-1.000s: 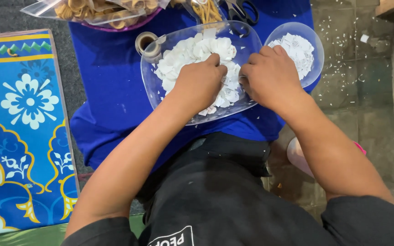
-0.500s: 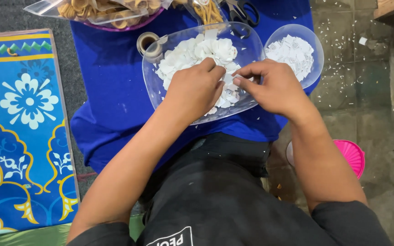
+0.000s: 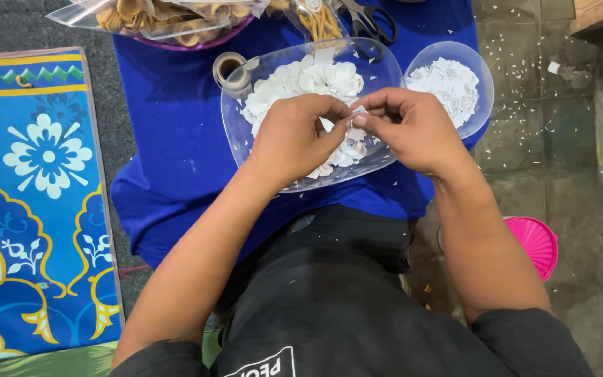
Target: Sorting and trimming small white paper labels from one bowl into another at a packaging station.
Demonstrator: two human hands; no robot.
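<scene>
**Two hands pinching a paper slip over a clear tray**

We see the left hand (image 3: 293, 139) and the right hand (image 3: 407, 129) meeting above a clear oval tray (image 3: 235, 132), their fingertips pressed together on one small white paper slip (image 3: 359, 112). The slip is held just over the heap of white paper pieces (image 3: 301, 80) that fills the tray. Beside the tray, to the right, a clear round bowl (image 3: 479, 105) holds more white slips. A roll of tape (image 3: 228, 68) touches the tray's left rim; scissors (image 3: 375, 24) lie beyond it. All rest on a blue cloth (image 3: 169, 126). A patterned mat (image 3: 33, 202) lies left, and a pink lid (image 3: 535, 241) sits on the floor at right.
</scene>
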